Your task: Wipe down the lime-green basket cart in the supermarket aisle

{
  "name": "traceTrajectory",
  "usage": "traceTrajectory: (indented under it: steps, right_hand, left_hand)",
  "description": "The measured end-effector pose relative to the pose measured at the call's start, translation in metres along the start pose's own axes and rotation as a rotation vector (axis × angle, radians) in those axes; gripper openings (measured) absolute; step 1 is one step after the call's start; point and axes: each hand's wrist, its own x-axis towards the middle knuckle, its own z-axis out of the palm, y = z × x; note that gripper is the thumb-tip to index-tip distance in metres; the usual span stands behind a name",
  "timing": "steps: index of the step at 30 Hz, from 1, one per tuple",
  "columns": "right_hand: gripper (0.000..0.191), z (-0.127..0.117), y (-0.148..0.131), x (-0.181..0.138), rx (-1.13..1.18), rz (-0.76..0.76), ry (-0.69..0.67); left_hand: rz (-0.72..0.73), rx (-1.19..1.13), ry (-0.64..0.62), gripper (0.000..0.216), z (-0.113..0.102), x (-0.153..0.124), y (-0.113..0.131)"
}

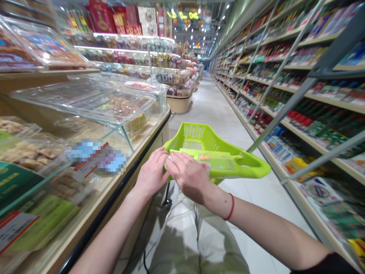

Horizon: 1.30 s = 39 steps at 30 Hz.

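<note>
My left hand (152, 172) and my right hand (189, 176) meet in front of me over the near rim of a lime green shopping basket (199, 142). Both hands have their fingers curled around a small pale item (169, 160) pinched between them; I cannot make out what it is. A flat clear-wrapped packet (218, 161) lies across the basket's near edge just beyond my right hand. A red cord (230, 207) circles my right wrist. The basket hangs above the aisle floor, its handle (256, 165) pointing right.
A glass-fronted bakery counter (94, 114) with trays of biscuits runs along my left. Tall shelves of packaged goods (299, 87) line the right side. The tiled aisle (211, 102) stretches ahead to a round display stand (179, 102).
</note>
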Motion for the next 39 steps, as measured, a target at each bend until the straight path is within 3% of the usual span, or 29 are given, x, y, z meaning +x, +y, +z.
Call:
traceTrajectory:
  steps: [7,15,19,26,32,36,39]
  right_hand:
    - [0.037,-0.009,0.008,-0.021,-0.053,-0.08,0.033]
    - [0.043,-0.048,0.051,-0.089,-0.007,-0.121,-0.083]
    - [0.047,-0.055,0.061,-0.103,0.003,-0.098,-0.143]
    - [0.037,-0.037,0.034,-0.056,-0.042,-0.111,-0.002]
    - [0.034,-0.003,-0.003,-0.007,-0.062,0.067,0.015]
    - [0.04,0.009,-0.008,-0.004,-0.029,0.035,0.033]
    - [0.042,0.005,-0.002,-0.015,-0.028,-0.022,0.052]
  left_hand:
    - [0.015,0.006,-0.019,0.023,-0.002,-0.001,-0.005]
    - [0.007,0.025,-0.05,0.023,-0.004,0.0,-0.004]
    - [-0.008,0.033,-0.055,0.023,-0.003,0.001,-0.003]
    - [-0.022,0.021,-0.057,0.025,-0.003,0.0,-0.002]
    - [-0.023,0.019,-0.029,0.027,-0.001,-0.001,-0.003]
    - [0.0,0.006,-0.002,0.023,0.0,-0.001,-0.006]
    - [-0.008,-0.002,-0.014,0.024,-0.001,0.0,-0.007]
